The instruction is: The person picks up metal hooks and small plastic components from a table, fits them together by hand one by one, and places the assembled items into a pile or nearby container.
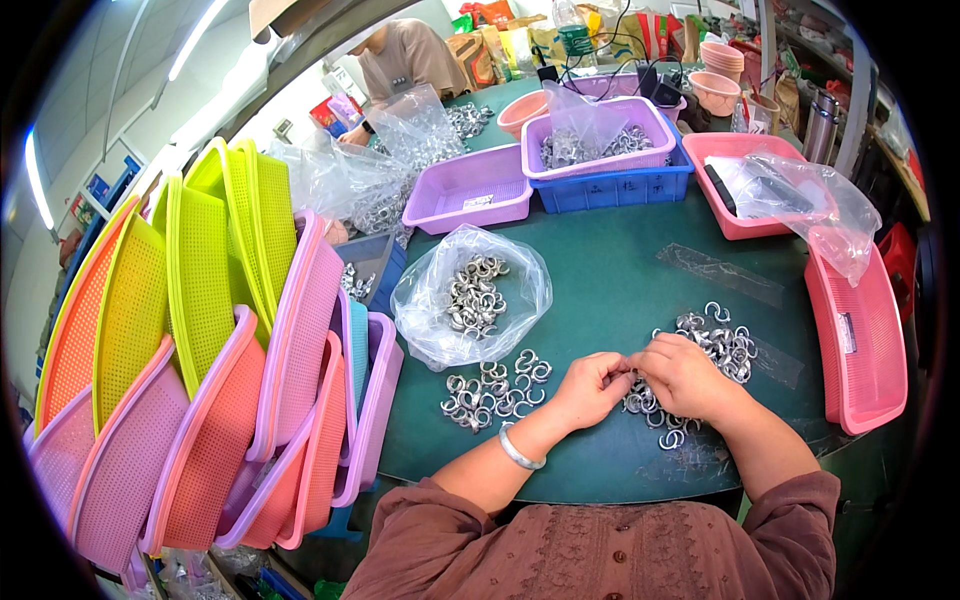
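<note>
My left hand (590, 390) and my right hand (682, 374) meet over the near part of the green table, fingertips pinched together. Whatever sits between them is hidden by the fingers. Beneath and behind my right hand spreads a pile of shiny C-shaped metal pieces (735, 350). To the left of my left hand lies a smaller heap of similar curved metal pieces (490, 395). Just beyond that heap, a clear plastic bag (525, 290) stands with its mouth spread wide, more such metal pieces (476, 297) inside it.
Stacked plastic baskets (210, 430) in several colours crowd the left side. A purple basket (470, 190), a blue basket (610, 190) and a pink basket (740, 222) line the back; another pink basket (860, 350) is at the right edge. Across the table sits a person (410, 65).
</note>
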`<action>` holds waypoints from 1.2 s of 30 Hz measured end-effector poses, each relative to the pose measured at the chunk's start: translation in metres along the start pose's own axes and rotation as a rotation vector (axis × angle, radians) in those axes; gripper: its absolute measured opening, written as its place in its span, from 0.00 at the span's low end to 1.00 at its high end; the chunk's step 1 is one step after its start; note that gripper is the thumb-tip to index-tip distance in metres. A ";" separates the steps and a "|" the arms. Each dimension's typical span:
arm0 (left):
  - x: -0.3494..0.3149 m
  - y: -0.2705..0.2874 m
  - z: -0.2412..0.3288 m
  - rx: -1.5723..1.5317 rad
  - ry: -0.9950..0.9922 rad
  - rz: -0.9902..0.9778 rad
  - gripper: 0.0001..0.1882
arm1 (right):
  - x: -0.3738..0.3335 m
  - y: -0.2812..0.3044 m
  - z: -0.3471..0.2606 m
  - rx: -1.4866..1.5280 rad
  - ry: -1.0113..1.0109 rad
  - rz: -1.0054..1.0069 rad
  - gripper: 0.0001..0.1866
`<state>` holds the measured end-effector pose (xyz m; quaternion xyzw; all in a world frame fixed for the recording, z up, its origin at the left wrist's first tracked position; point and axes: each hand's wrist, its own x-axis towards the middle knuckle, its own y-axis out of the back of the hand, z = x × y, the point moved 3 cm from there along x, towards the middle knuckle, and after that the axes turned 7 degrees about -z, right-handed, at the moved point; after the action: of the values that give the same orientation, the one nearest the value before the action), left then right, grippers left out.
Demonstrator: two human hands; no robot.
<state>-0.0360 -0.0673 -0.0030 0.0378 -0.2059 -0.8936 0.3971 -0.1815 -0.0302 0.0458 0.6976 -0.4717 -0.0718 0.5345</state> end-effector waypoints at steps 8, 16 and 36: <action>0.001 0.001 0.000 0.027 0.002 -0.003 0.05 | 0.001 0.001 -0.001 -0.002 -0.002 -0.003 0.10; 0.000 0.001 0.002 0.018 0.009 -0.003 0.04 | 0.000 0.000 0.000 0.001 -0.006 -0.009 0.10; 0.000 -0.001 -0.002 -0.030 0.035 -0.021 0.05 | 0.000 0.000 0.001 0.020 -0.029 -0.036 0.10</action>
<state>-0.0362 -0.0675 -0.0057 0.0495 -0.1851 -0.9000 0.3916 -0.1824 -0.0308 0.0452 0.7102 -0.4674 -0.0869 0.5192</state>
